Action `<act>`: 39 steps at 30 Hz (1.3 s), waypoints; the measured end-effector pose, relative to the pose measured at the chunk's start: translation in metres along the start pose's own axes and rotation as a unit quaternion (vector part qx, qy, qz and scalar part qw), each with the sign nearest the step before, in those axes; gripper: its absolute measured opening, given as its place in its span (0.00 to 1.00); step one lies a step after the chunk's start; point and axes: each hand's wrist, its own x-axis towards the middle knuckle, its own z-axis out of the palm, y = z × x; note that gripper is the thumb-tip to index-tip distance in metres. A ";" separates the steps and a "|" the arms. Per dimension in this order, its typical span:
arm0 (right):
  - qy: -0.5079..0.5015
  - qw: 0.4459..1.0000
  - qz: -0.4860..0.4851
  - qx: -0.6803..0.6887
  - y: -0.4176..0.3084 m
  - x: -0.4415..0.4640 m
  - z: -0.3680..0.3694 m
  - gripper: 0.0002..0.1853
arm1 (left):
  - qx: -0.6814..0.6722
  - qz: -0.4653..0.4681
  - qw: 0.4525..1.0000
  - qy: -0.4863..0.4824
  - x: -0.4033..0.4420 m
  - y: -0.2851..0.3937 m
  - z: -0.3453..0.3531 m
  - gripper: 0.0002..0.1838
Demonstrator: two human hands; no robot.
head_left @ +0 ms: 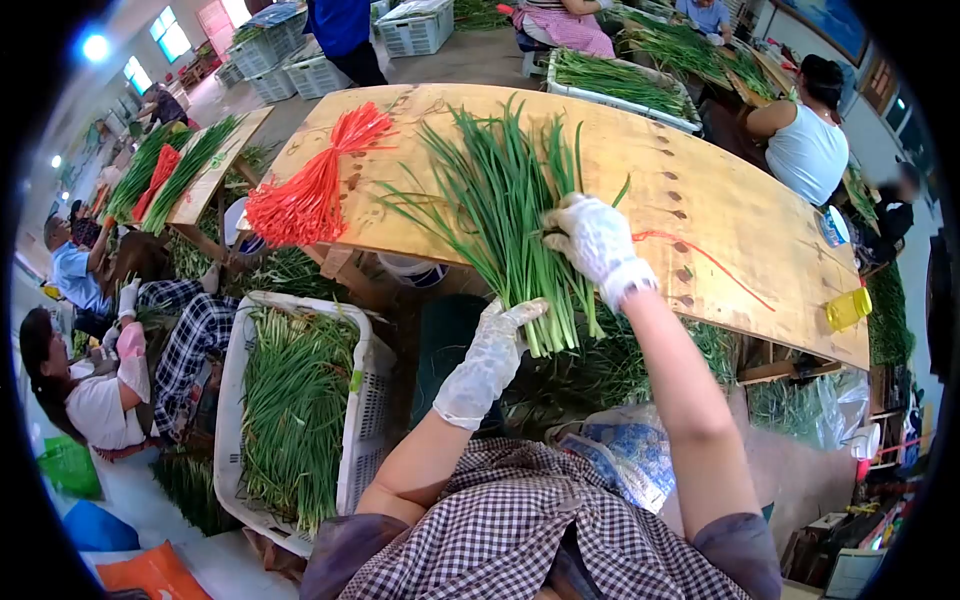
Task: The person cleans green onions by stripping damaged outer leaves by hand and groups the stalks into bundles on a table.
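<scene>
A large bunch of green garlic chives [500,200] lies over the near edge of the wooden table, its pale stem ends toward me. My left hand [490,345], in a whitish glove, is closed around the lower stems, with the thumb across them. At the bunch's right side is my right hand [595,240], gloved too, its fingers curled against the outer stalks. A leaf tip sticks out above that hand, and stems show below it. Slight blur and the glove hide its fingertips. Just right of the wrist, a thin red tie [705,262] rests on the tabletop.
The wooden table [740,270] carries a heap of red ties [320,185] at left and a yellow container [848,310] at right. A white crate [350,390] full of chives stands left of me. Beyond it sits a co-worker [105,385]; others work farther back.
</scene>
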 end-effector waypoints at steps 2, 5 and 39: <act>-0.236 0.968 0.067 -0.059 0.017 0.024 0.020 0.15 | -0.013 0.010 1.000 -0.005 0.009 -0.009 -0.020 0.15; 0.049 0.960 0.149 0.234 0.024 0.065 -0.033 0.07 | 0.019 0.019 0.998 -0.059 0.007 -0.001 -0.023 0.14; -0.076 0.993 -0.088 0.029 -0.113 -0.078 -0.056 0.17 | 0.037 0.062 0.997 0.002 0.008 0.022 -0.048 0.10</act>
